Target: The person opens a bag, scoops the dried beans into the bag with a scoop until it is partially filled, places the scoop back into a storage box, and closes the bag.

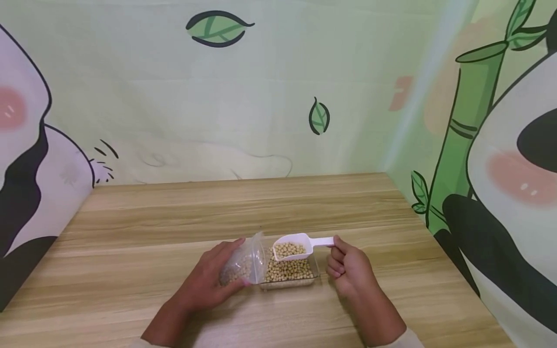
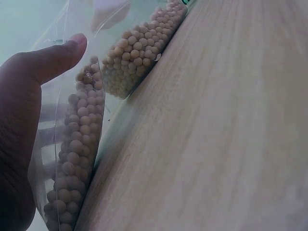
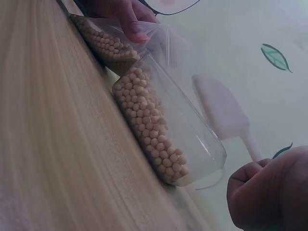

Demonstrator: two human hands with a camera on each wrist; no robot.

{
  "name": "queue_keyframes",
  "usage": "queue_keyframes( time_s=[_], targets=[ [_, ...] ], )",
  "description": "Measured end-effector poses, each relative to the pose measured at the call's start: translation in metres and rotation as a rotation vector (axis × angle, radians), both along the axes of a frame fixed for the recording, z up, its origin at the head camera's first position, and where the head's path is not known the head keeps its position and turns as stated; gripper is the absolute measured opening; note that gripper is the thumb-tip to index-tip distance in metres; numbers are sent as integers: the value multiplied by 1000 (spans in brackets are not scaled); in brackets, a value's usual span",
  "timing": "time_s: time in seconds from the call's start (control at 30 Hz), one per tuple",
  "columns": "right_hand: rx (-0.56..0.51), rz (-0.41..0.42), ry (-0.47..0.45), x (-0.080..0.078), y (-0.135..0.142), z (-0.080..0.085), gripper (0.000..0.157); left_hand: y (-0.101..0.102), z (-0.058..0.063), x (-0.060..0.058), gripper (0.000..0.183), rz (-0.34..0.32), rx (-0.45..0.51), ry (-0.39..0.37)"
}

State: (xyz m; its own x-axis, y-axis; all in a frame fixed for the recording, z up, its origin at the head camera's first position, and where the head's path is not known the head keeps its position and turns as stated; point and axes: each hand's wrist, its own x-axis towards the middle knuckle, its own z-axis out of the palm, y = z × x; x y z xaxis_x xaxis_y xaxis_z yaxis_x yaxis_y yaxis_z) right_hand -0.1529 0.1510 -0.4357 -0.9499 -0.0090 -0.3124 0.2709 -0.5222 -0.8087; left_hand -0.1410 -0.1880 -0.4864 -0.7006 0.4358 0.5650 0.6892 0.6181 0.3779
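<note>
right hand (image 1: 351, 270): fingers pinch the white scoop (image 1: 309, 243) by its handle end. left hand (image 1: 211, 282): fingers grip the zip bag (image 1: 256, 256). the white scoop, laden with soybeans (image 1: 289, 249), is above the clear container (image 1: 289, 284). risk: end grip lets it roll, or limp bag mouth folds, scattering soybeans over the table (image 1: 130, 270).

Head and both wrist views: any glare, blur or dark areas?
Head: pale light streak on the backdrop, soft shadow by the left forearm. Left wrist: left hand dark, table grain smeared and soft. Right wrist: scoop washed out and soft-edged against the pale backdrop, right hand dim.
</note>
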Motion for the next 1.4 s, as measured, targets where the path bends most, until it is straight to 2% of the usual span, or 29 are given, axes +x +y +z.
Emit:
queue_keyframes(
  time_s=[0.2, 0.4, 0.57, 0.7, 0.83, 1.03, 1.23, 1.4],
  targets=[
    [-37, 66, 69, 2, -3, 6, 42, 0, 0, 0, 83, -5, 3, 4],
    [86, 215, 253, 14, -9, 9, 42, 1, -1, -1, 84, -14, 9, 12],
    [133, 375, 397, 21, -13, 7, 40, 1, 0, -1, 84, -15, 2, 13],
    [194, 413, 447, 25, -16, 7, 37, 2, 1, 0, 84, -15, 2, 11],
    [240, 363, 475, 27, -19, 7, 32, 2, 2, 0, 84, -12, 2, 13],
    [267, 214, 461, 27, -20, 9, 31, 1, 1, 0, 82, -3, -1, 7],
    [278, -34, 413, 25, -18, 14, 33, 1, 0, -1, 83, 0, -4, 8],
    [407, -245, 420, 24, -16, 17, 28, 0, 0, -1, 83, -5, -2, 10]
  ],
)
